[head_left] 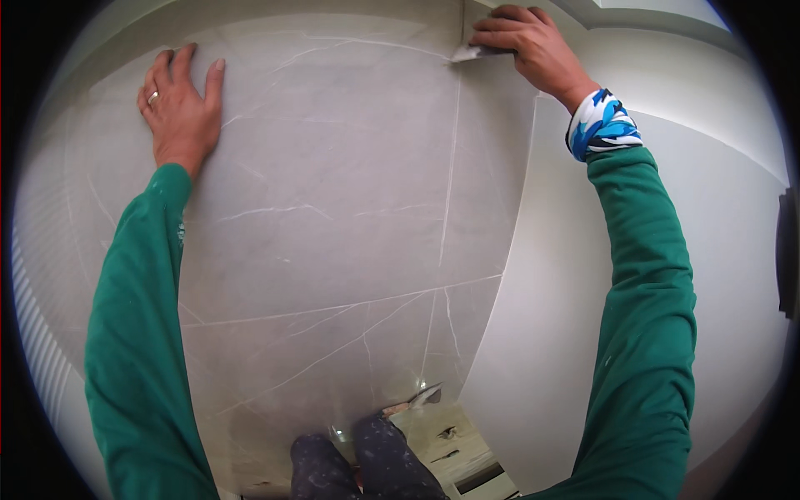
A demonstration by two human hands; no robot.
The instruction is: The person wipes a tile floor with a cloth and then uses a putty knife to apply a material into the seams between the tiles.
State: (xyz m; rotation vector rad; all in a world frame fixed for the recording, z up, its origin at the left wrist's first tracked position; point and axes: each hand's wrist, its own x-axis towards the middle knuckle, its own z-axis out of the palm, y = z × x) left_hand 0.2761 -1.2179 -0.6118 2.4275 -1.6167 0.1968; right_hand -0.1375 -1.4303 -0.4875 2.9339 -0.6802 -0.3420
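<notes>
My left hand lies flat with fingers spread on a large grey tile with white veins. Up at the top right, my right hand grips a small scraper smeared with white. Its edge meets the tiled surface at the top of a thin pale joint line. Most of the scraper is hidden by the fingers, so its handle does not show.
A smooth white wall adjoins the tiles on the right, with a pale ledge above. Below, near my dark speckled trouser legs, is a light wood-patterned surface with dark slots. A dark object sits at the far right.
</notes>
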